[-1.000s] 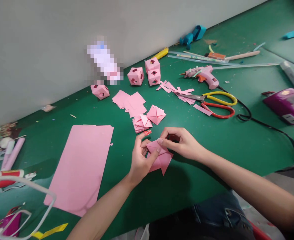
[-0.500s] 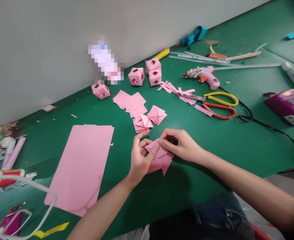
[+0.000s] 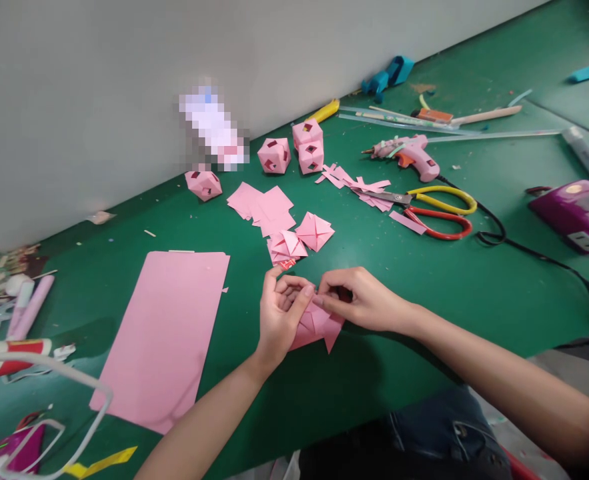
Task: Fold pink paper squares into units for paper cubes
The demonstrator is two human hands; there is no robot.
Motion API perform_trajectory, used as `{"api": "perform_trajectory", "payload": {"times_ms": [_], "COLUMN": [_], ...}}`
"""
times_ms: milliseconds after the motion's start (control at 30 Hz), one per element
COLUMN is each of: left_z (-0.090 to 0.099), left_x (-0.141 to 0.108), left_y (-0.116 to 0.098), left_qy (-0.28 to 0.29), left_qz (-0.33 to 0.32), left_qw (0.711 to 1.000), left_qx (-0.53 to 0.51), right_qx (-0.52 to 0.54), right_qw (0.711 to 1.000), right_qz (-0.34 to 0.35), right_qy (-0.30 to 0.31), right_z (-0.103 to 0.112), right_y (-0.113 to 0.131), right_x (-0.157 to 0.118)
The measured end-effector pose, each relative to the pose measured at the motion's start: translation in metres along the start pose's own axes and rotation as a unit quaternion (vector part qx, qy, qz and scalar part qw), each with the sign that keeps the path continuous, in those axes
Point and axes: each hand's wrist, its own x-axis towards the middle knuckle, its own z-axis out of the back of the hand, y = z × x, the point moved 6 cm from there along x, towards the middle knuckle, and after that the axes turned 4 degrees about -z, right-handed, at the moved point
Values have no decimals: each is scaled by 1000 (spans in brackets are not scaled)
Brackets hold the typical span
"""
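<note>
Near the front edge of the counter [image 3: 399,367], left hand [image 3: 280,315] and right hand [image 3: 361,297] both pinched a thin, creased, sharp-pointed folded pink paper [image 3: 315,327], a smooth flat pink sheet [image 3: 164,333] lying leftward, hollow faceted paper cubes [image 3: 277,155] along the back edge.

Just below the middle of the frame, the left hand [image 3: 279,320] and the right hand [image 3: 367,299] almost meet, pinching a folded paper [image 3: 313,325]. A pink sheet [image 3: 167,333] lies at lower left. Paper cubes [image 3: 274,157] sit at upper centre, scissors [image 3: 403,199] and a glue gun [image 3: 423,161] at upper right, a purple box [image 3: 564,215] at far right.
</note>
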Motion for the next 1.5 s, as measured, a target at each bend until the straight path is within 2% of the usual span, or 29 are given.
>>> {"api": "perform_trajectory", "payload": {"times_ms": [100, 333, 567, 733, 800, 900, 1000, 1067, 1267, 1500], "left_z": [2, 7, 3, 9, 11, 11, 8, 6, 5, 5], "left_x": [0, 0, 1, -1, 0, 1, 3, 4, 4, 4], "left_y": [-1, 4, 2, 4, 5, 4, 1, 1, 1, 2], "left_qy": [-13, -44, -28, -66, -75, -77, -67, -57, -48, -41], "left_qz": [2, 24, 31, 25, 16, -10, -26, -23, -17, -19], "left_qw": [1000, 998, 999, 997, 997, 996, 995, 995, 996, 996], "left_qx": [0, -39, -30, -19, -26, -51, -70, -74, -68, -72], "right_qx": [-2, -11, -8, 5, 16, 43, 72, 85, 59, 13], "right_qw": [1000, 1000, 999, 998, 997, 989, 975, 968, 961, 959], "right_qz": [-2, -18, -27, -49, -57, -68, -75, -87, -115, -96], "right_qy": [9, -13, -29, -34, -56, -122, -194, -220, -243, -265], "right_z": [-3, 4, 7, 8, 12, 25, 39, 44, 50, 54], "right_y": [-1, -1, -3, -5, -7, -11, -16, -19, -27, -30], "right_x": [0, 0, 1, 1, 1, -1, -3, -4, 0, 7]}}
